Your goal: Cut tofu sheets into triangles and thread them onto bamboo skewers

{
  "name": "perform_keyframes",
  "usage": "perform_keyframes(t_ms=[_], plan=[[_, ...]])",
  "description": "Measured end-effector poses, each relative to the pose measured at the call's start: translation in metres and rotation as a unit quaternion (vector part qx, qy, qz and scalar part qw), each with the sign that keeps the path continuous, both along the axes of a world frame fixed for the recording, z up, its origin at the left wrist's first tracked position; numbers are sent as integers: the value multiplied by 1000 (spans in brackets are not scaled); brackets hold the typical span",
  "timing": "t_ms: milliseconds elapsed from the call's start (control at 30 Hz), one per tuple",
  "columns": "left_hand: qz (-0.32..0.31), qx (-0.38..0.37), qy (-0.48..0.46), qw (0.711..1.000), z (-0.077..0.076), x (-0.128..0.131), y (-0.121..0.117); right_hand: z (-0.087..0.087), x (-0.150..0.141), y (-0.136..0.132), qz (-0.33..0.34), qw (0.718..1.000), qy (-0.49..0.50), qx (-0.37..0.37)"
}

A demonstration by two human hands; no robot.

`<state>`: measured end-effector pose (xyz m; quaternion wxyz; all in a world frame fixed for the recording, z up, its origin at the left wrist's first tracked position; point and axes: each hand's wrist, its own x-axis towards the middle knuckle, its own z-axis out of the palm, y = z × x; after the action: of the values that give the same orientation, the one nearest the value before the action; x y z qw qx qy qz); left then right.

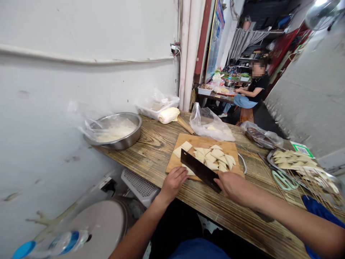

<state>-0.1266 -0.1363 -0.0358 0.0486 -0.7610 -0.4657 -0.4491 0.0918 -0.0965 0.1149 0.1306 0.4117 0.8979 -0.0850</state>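
My right hand point(231, 187) is wrapped round the handle of a dark cleaver point(201, 171), whose broad blade slants across the wooden cutting board point(172, 166). On the near side of the blade, my left hand point(174, 182) has its fingers bent together on a pale tofu slice point(189, 171), holding it against the board. The blade partly covers that slice. Beyond the cleaver lies a heap of tofu triangles point(215, 155). A larger tofu piece point(183, 148) rests by itself at the board's left.
Left on the wooden table point(153, 144) stands a steel basin point(118, 138) with plastic over it. Cabbage point(168, 115) and a plastic bag point(210, 124) lie behind the board. Scissors point(284, 180) and a tray of skewered pieces point(304, 167) are at right. A person point(254, 88) sits farther back.
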Motion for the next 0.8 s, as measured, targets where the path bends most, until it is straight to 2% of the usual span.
perform_keyframes(t_ms=[200,333,433,533,600,700,767,800], plan=[[17,15,13,1000,3,1,-2,-5,-1,0,13,1000,-2,10],[11,22,32,999,5,1,1,-2,4,1,9,998,17,53],[0,17,43,999,5,5,16,1,11,12,-53,994,64,73],[-17,7,44,999,5,10,43,6,23,26,-160,980,121,11],[-38,-10,34,999,6,9,60,9,33,32,-203,967,154,-27],[-90,-77,29,993,14,-5,76,13,46,31,-212,957,194,-39],[-65,-131,27,989,24,-19,78,13,53,26,-211,956,200,-41],[-12,-150,16,988,30,-26,78,13,54,23,-208,958,195,-40]])
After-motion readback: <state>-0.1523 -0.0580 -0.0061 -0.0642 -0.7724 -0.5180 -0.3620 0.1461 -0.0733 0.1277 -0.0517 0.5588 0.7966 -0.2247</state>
